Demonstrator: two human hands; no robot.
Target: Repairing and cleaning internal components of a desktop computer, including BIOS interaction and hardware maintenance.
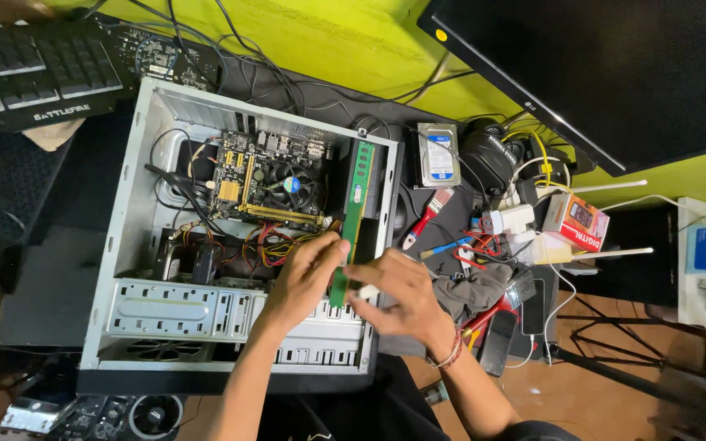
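A long green memory stick [352,214] stands above the right side of an open grey computer case [124,245]. My left hand [304,273] pinches the stick's near end between thumb and fingers. My right hand [398,294] is close beside it, fingers curled around a small white piece [367,291] that touches the stick's lower end. Inside the case lies a motherboard [243,184] with a round cooler fan [292,184] and bundles of red and yellow wires [275,241].
A hard drive [439,153], a red-handled brush [425,216], a grey cloth [471,290], a white adapter and a small red box [575,219] clutter the table right of the case. A keyboard [34,73] lies top left, a monitor [606,73] top right.
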